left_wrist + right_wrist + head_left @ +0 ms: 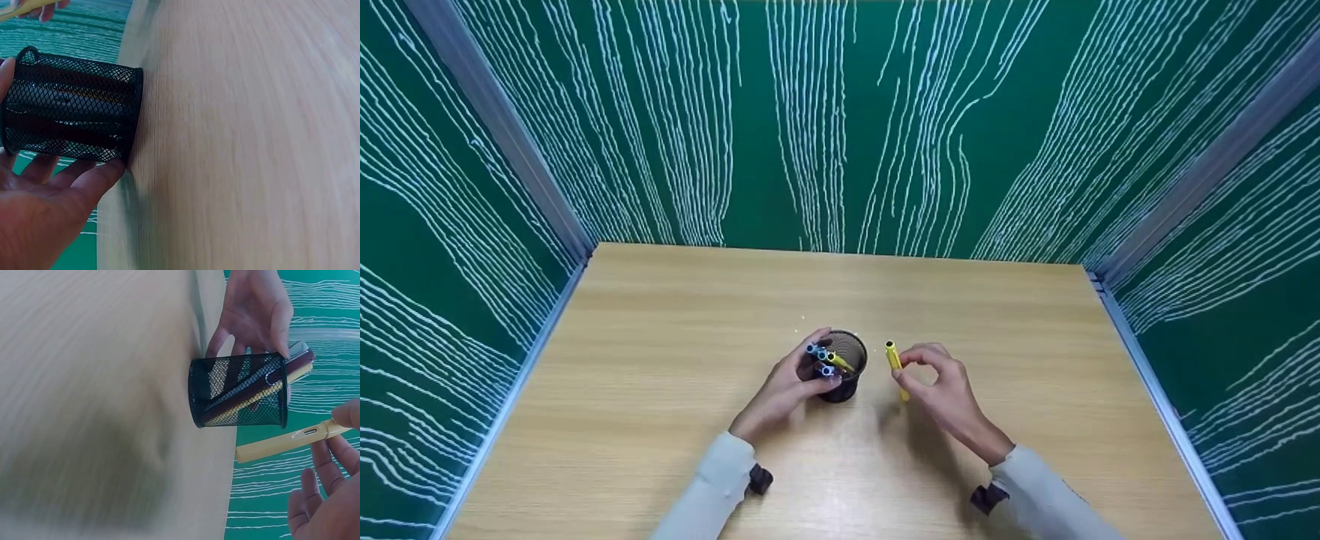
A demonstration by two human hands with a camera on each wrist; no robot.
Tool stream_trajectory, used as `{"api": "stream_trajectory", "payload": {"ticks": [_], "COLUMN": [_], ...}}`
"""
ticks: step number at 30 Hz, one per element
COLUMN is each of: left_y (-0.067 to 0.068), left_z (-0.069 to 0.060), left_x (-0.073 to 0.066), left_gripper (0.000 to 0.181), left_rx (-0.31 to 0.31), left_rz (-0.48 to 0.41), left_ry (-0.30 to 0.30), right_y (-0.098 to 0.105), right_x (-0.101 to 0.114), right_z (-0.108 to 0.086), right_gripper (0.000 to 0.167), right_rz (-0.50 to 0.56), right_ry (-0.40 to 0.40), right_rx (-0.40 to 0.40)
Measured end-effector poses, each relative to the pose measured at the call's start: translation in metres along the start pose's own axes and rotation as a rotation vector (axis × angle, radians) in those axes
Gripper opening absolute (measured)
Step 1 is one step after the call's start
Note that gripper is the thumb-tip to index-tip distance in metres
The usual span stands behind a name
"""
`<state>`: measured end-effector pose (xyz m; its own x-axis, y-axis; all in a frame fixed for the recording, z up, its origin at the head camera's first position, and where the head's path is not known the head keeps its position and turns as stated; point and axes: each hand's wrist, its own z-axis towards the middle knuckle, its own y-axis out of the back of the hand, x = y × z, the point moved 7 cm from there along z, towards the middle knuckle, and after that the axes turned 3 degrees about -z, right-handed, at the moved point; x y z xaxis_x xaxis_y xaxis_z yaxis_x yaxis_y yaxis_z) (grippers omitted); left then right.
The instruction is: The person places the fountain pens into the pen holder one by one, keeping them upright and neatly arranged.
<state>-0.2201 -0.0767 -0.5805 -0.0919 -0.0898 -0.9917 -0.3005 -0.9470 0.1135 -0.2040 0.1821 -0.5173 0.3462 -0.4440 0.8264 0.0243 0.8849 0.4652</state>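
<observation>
A black mesh pen holder (841,391) stands upright on the table, with several pens (821,352) leaning inside, among them blue ones and a yellow one. My left hand (781,390) grips it from the left side, with the thumb near the rim. To the right of the holder, my right hand (949,386) pinches a yellow pen (893,355) between thumb and fingers. In the right wrist view this pen (275,447) is apart from both the holder and the table. The left wrist view shows fingers (84,183) against the mesh side.
The wooden table (697,300) is bounded by green panels (750,150) with white wavy lines at the back and both sides. Metal posts (521,127) stand at the back corners. A few tiny white specks lie on the table behind the holder.
</observation>
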Motion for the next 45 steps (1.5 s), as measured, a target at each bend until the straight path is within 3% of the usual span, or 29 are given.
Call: {"api": "stream_trajectory", "payload": {"ticks": [6, 18, 36, 45], "left_y": [-0.002, -0.001, -0.002, 0.0], "left_z": [0.001, 0.0, 0.001, 0.001], "left_x": [0.001, 0.003, -0.004, -0.002], "left_gripper": [0.09, 0.094, 0.088, 0.089], "left_rx": [0.023, 0.01, 0.015, 0.007], "left_rz": [-0.076, 0.01, -0.027, 0.009], "left_ry": [-0.005, 0.009, -0.015, -0.011], "right_y": [-0.001, -0.003, -0.016, -0.031], "right_x": [0.008, 0.025, 0.048, 0.048], "right_z": [0.007, 0.024, 0.047, 0.049], "right_gripper": [0.022, 0.021, 0.015, 0.017], "right_rz": [0.02, 0.012, 0.059, 0.099], "right_ry": [0.069, 0.058, 0.098, 0.125], "right_rx": [-0.025, -0.006, -0.001, 0.019]}}
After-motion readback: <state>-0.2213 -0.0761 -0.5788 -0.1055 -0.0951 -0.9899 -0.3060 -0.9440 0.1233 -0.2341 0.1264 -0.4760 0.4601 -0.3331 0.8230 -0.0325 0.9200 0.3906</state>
